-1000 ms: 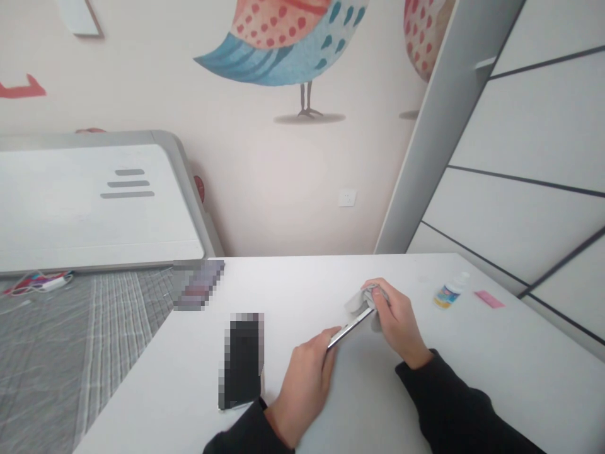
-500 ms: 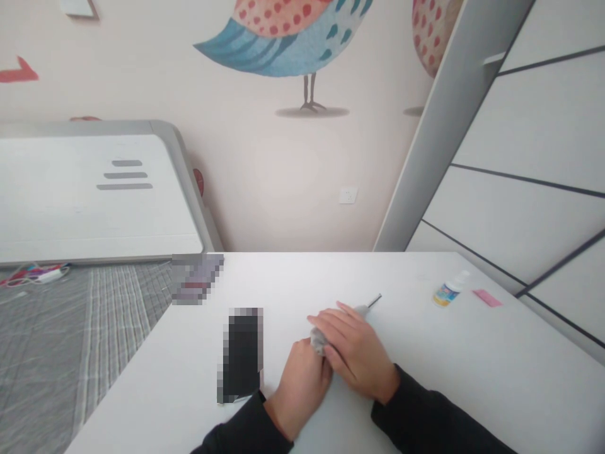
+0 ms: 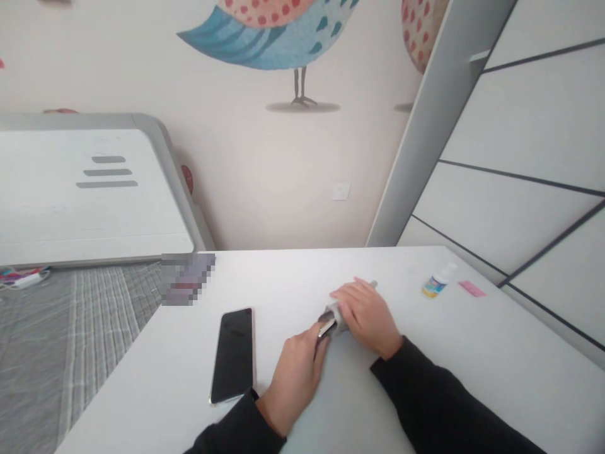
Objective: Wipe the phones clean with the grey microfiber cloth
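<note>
In the head view, my left hand (image 3: 299, 362) is closed around the near end of a slim, shiny metal tool (image 3: 327, 327), its kind partly hidden by my fingers. A crumpled grey cloth (image 3: 336, 313) is wrapped about the tool's far part. My right hand (image 3: 367, 314) presses the cloth around it with bent fingers, and a bit of grey shows past the fingertips. To the left of my left hand lies a phone (image 3: 233, 355) with a dark screen.
A small white bottle (image 3: 437, 282) with a blue and yellow label stands at the right on the white table (image 3: 368, 403). Beside it lies a pink strip (image 3: 471, 289). A blurred flat item (image 3: 189, 279) lies at the table's far left corner. A white bed panel (image 3: 85, 214) rises behind.
My right hand has slid up and away from my left along the tool with the cloth. Metal now shows between the hands; the tip at the far end is covered. The view has shifted slightly.
</note>
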Motion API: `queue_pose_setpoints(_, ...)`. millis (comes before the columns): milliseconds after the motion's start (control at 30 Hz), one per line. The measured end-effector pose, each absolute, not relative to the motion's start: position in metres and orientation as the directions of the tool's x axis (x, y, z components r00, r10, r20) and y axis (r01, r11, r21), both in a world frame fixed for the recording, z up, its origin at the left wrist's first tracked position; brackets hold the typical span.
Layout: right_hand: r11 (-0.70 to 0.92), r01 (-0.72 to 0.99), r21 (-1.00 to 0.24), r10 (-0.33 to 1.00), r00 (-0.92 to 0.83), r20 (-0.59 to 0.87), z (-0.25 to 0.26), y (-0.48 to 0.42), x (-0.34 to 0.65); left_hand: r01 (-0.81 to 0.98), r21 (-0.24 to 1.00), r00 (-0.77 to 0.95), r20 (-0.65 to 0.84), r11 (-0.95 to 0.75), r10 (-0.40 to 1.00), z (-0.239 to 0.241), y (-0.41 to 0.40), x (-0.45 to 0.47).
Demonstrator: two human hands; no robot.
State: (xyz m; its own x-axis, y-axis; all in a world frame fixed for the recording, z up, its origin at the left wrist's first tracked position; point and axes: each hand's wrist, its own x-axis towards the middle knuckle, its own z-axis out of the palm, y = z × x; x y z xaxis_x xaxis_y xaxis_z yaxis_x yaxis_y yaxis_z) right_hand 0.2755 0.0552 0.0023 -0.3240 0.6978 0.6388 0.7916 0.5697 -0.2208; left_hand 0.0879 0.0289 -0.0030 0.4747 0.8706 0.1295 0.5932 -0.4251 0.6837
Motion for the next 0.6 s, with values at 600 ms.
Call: queue_pose_setpoints(600,0.604,0.764,-0.228,0.728,-0.411,0.549,0.000,0.055,0.263,0.584,0.697,0.434,0.165,-0.416,0.886,-0.014,0.036,0.086)
